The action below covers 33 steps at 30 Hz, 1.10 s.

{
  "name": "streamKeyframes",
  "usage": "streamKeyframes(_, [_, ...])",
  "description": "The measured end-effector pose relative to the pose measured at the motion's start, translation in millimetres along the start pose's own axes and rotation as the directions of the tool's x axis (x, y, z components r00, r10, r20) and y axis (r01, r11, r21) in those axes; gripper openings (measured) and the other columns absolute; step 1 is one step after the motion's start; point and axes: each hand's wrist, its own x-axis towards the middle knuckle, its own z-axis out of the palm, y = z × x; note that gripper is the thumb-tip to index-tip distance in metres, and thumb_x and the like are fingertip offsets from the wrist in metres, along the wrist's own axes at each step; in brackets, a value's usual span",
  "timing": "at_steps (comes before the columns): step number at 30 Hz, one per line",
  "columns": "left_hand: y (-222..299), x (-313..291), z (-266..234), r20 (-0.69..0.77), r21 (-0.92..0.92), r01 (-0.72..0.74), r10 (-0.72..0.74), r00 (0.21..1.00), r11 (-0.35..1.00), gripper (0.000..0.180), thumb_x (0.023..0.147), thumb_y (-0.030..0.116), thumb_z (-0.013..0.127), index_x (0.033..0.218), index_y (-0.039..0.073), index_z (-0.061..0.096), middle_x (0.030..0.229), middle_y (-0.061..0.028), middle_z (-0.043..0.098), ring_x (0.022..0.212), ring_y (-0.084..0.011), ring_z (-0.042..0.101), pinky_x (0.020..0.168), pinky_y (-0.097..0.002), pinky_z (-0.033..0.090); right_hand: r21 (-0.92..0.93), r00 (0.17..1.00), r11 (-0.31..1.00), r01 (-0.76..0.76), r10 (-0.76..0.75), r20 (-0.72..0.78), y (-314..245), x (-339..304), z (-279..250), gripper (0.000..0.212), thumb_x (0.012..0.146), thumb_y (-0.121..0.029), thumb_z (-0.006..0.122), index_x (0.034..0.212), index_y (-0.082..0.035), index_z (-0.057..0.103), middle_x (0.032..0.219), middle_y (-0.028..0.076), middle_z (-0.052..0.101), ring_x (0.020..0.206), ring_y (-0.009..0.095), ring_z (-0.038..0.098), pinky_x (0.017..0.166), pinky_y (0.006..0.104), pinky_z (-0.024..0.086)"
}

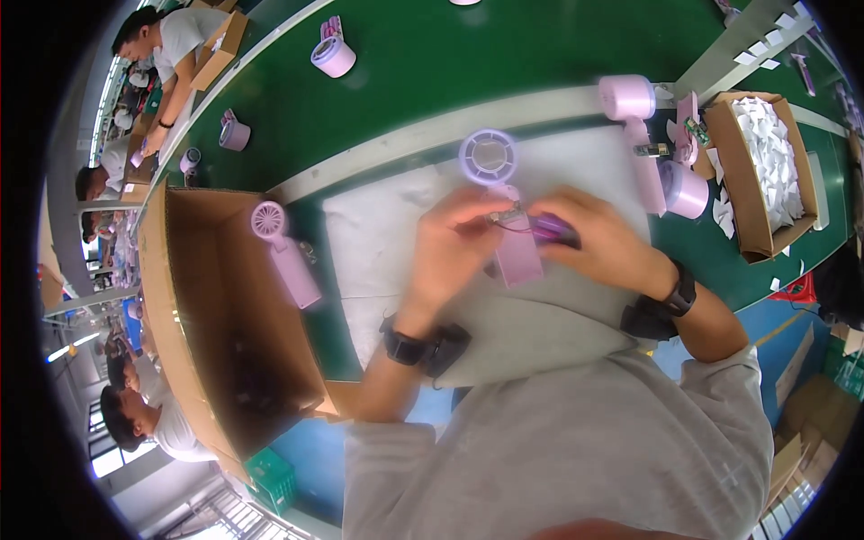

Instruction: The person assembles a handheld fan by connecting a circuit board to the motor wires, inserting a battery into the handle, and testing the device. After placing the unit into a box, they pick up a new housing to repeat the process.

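In front of me, on a white padded sheet [382, 238], lies a pink handheld fan [519, 261] with a round lilac head. Its handle is open, and a small circuit board [509, 216] with thin wires shows near the neck. My left hand [454, 247] closes on the fan at that board, fingertips pinched there. Between the fingers of my right hand [603, 236] is a purple cylinder [553, 228], like a battery cell, just right of the handle. Motion blurs both sets of fingertips a little.
A large open cardboard box [238, 315] stands at the left, beside another pink fan [290, 261]. To the right are more fan parts [643, 144] and a carton of white paper pieces [805, 211]. Beyond a pale rail, fan heads [334, 57] sit on the green belt. Co-workers [180, 45] are at far left.
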Motion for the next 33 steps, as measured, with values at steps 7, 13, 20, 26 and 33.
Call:
streamKeyframes(7, [11.0,-0.7,1.2,0.023,0.061,0.024,-0.025,0.999,0.998,0.035,0.078,-0.014,0.063,0.108,0.002,0.071,0.113,-0.0092,0.064,0.094,-0.0141,0.064,0.075,-0.0238,0.054,0.23,0.976,0.956,-0.184,0.15,0.155,-4.6,1.6,-13.6,0.046,0.074,-0.003,0.077,0.116,-0.004,0.057,0.111,0.01,0.058,0.096,0.024,0.06,0.087,0.032,0.048])
streamKeyframes(13, [11.9,-2.3,1.3,0.022,0.085,0.02,-0.022,1.0,0.996,0.037,0.077,-0.013,0.067,0.11,0.003,0.071,0.113,-0.01,0.065,0.094,-0.0146,0.065,0.076,-0.0246,0.055,0.698,0.899,0.584,-0.414,0.144,0.413,-4.0,4.0,-36.5,0.061,0.076,-0.005,0.079,0.13,-0.001,0.052,0.116,0.009,0.058,0.099,0.019,0.059,0.089,0.0327,0.048])
streamKeyframes(20, [9.6,0.3,0.8,0.039,0.112,-0.026,0.021,0.999,0.993,0.036,0.076,-0.013,0.068,0.109,0.002,0.071,0.112,-0.0107,0.065,0.094,-0.0156,0.066,0.076,-0.0252,0.056,0.826,0.877,0.306,-0.473,0.07,0.476,-1.8,2.8,-43.5,0.091,0.071,-0.008,0.084,0.146,0.004,0.035,0.124,0.014,0.056,0.104,0.021,0.059,0.092,0.0358,0.048])
streamKeyframes(26, [9.6,0.4,2.4,0.04,0.173,-0.062,0.056,0.998,0.983,0.034,0.076,-0.01,0.07,0.108,0.002,0.072,0.11,-0.0123,0.066,0.092,-0.0159,0.067,0.074,-0.0253,0.056,0.82,0.858,0.256,-0.513,0.192,0.477,-1.2,5.0,-47.5,0.091,0.068,-0.013,0.086,0.143,0.005,0.039,0.124,0.014,0.057,0.102,0.021,0.06,0.091,0.0363,0.05])
streamKeyframes(33, [18.8,-0.7,8.2,-0.034,0.233,0.004,0.004,0.999,0.972,0.029,0.076,-0.006,0.071,0.103,0.001,0.073,0.106,-0.0138,0.07,0.084,-0.0174,0.071,0.074,-0.0249,0.056,0.645,0.906,0.664,-0.379,0.127,0.403,-8.7,1.7,-36.6,0.087,0.063,-0.015,0.088,0.138,-0.002,0.047,0.125,0.009,0.058,0.103,0.019,0.061,0.088,0.0348,0.052])
